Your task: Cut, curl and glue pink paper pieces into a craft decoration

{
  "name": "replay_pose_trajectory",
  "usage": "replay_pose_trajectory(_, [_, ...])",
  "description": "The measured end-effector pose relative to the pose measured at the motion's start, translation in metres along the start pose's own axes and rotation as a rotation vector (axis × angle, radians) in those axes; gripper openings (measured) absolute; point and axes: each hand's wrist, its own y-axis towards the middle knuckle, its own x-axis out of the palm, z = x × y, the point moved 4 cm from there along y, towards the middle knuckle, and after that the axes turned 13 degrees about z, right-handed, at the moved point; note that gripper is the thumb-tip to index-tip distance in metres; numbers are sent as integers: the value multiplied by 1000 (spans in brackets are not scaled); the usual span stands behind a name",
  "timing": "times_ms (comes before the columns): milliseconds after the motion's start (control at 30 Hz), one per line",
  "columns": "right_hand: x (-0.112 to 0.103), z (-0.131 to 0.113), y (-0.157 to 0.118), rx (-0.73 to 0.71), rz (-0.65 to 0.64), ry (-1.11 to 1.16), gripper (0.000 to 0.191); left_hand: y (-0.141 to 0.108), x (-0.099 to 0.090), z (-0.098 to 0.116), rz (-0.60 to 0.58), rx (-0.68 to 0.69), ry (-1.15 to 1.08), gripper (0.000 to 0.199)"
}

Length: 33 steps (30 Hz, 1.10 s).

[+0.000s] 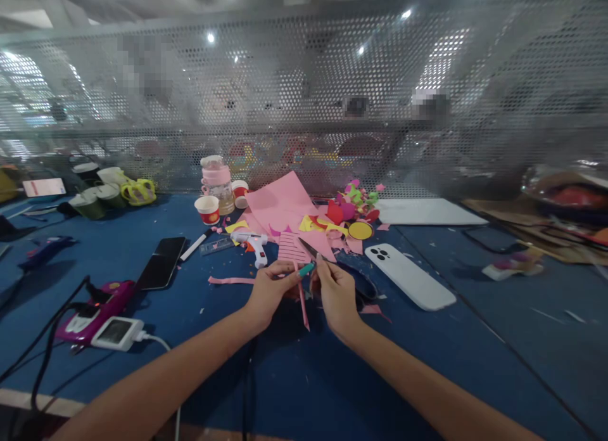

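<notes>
Near the middle of the blue table, my left hand [272, 290] is closed, pinching a teal piece [306, 270] between thumb and finger. A narrow pink strip [303, 305] hangs down beside its fingertips. My right hand [338, 292] is closed on a thin, dark, pointed tool [310, 247], whose tip points up and left over a lined pink paper [292, 248]. The two hands nearly meet. Whether the tool is a pair of scissors or a blade I cannot tell. Another pink strip [232, 281] lies left of my left hand.
Behind the hands lie pink sheets [280, 200], a glue gun [256, 241] and colourful cut-outs [349, 210]. A white phone [411, 276] lies right, a black phone [162, 263] left. Further left sits a purple power strip [102, 311] with cables. Cups [208, 210] and a bottle [218, 184] stand behind.
</notes>
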Motion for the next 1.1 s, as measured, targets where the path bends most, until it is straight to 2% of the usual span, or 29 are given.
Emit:
replay_pose_trajectory(200, [-5, 1, 7, 36, 66, -35, 42, 6, -3, -3, -26, -26, 22, 23])
replay_pose_trajectory(333, [-8, -3, 13, -33, 70, -120, 45, 11, -7, -4, 15, -9, 44, 26])
replay_pose_trajectory(533, [0, -2, 7, -181, -199, -279, 49, 11, -7, -5, 20, -34, 49, 27])
replay_pose_trajectory(700, [10, 6, -3, -85, -336, -291, 44, 10, -7, -7, 41, -48, 71, 28])
replay_pose_trajectory(867, [13, 2, -8, -49, -260, -194, 45, 8, -5, -5, 27, 2, 87, 23])
replay_pose_trajectory(967, [13, -3, -10, -74, -212, -158, 46, 7, -3, -4, 1, 22, 90, 22])
replay_pose_trajectory(1100, [10, -6, -9, -118, -153, -184, 46, 7, -5, -5, 29, -3, 74, 21])
